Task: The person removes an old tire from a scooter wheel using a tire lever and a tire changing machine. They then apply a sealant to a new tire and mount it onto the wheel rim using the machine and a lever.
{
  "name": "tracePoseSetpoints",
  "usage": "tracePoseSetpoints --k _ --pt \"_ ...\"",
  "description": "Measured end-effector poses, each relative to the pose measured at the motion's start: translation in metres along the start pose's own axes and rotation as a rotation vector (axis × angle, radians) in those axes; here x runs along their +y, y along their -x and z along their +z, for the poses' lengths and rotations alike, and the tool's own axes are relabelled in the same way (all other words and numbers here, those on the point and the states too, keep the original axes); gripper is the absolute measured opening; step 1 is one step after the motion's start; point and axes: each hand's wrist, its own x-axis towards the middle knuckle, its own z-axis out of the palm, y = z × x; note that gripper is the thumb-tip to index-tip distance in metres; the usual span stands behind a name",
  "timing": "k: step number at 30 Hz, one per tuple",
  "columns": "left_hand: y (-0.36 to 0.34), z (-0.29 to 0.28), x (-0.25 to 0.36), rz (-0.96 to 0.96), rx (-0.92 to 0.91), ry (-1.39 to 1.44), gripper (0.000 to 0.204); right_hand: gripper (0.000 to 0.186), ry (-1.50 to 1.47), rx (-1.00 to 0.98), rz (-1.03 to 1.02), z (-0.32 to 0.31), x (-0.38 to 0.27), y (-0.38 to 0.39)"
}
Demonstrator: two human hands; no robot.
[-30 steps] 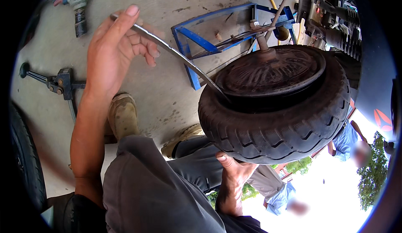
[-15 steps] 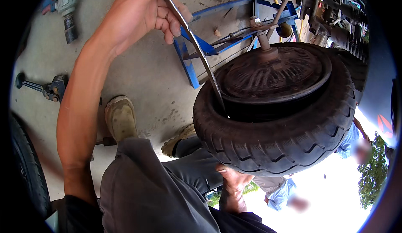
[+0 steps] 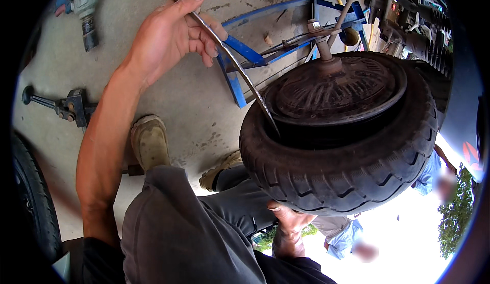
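Note:
A black rubber tyre (image 3: 337, 177) with a chunky tread sits tilted around a dark, rusty hub-motor wheel (image 3: 337, 92). A gap shows between the tyre's near-left side and the wheel's rim. My left hand (image 3: 176, 41) has its thumb over the upper part of a long, thin metal tyre lever (image 3: 240, 72), its fingers loosely curled. The lever slants down to the right, and its lower end goes into the gap between tyre and rim. From below, my right hand (image 3: 290, 217) grips the tyre's underside; the thumb shows, while most of the fingers are hidden.
A blue metal frame (image 3: 235, 82) stands on the floor behind the tyre. An impact wrench (image 3: 87, 8) and a black-handled metal tool (image 3: 74, 108) lie at left, above another tyre (image 3: 33, 197). Vehicle parts (image 3: 423, 34) crowd the right, and people stand in the bright background.
My left hand has come down slightly with the tyre lever, whose top end now shows and which leans lower. The view has shifted a little; my right hand keeps its hold on the tyre.

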Motion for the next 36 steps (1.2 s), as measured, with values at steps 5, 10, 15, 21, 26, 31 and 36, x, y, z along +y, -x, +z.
tracePoseSetpoints --k 5,10,15,21,26,31,36 --pt "0.014 0.016 -0.021 -0.068 0.026 0.097 0.036 0.078 -0.141 -0.02 0.046 -0.002 0.005 0.003" --pt "0.03 0.011 -0.023 -0.001 0.078 0.115 0.036 0.082 -0.227 -0.035 0.049 -0.006 0.009 0.006" --pt "0.104 0.007 -0.028 0.137 0.295 0.166 0.032 0.086 -0.309 -0.032 0.034 -0.01 0.014 0.007" --pt "0.157 0.043 0.001 0.529 0.229 -0.037 0.029 0.091 -0.511 0.034 0.017 -0.015 0.037 -0.007" --pt "0.16 0.089 0.028 0.835 0.034 -0.232 0.036 0.095 -0.918 0.022 0.087 -0.04 0.079 -0.054" --pt "0.145 0.146 0.072 0.776 0.25 -0.203 0.033 0.08 -1.569 -0.062 0.233 -0.04 0.106 -0.075" --pt "0.126 0.185 0.132 0.672 0.255 -0.476 0.028 0.052 -2.189 -0.145 0.298 -0.055 0.134 -0.08"
